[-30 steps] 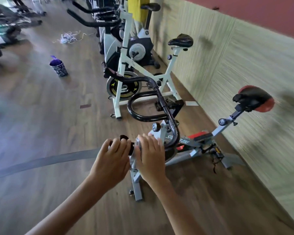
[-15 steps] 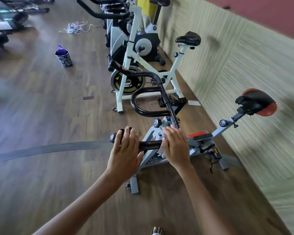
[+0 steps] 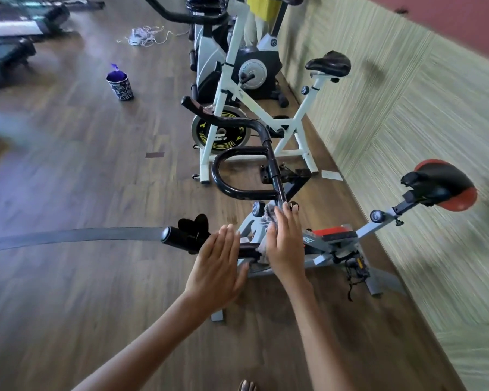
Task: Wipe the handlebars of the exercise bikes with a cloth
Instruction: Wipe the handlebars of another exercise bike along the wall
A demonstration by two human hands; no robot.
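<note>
The nearest exercise bike (image 3: 336, 238) is grey with a red and black saddle (image 3: 441, 184). Its black handlebars (image 3: 268, 153) loop out toward me, and one foam grip (image 3: 178, 238) points left. A grey cloth (image 3: 267, 218) lies bunched on the bar where it bends. My right hand (image 3: 287, 244) presses that cloth against the bar with fingers stretched forward. My left hand (image 3: 218, 263) is flat with straight fingers over the bar, just right of the foam grip, and holds nothing.
A white bike (image 3: 229, 88) with a black saddle stands just beyond, with more bikes behind it along the striped wall (image 3: 407, 108). On the wooden floor to the left are a patterned cup (image 3: 120, 85), a white cord pile (image 3: 144, 36) and treadmills (image 3: 9, 52).
My left hand has let go of the grip and flattened out. My right hand has slid with the cloth along the bar toward the bend. The view has moved closer.
</note>
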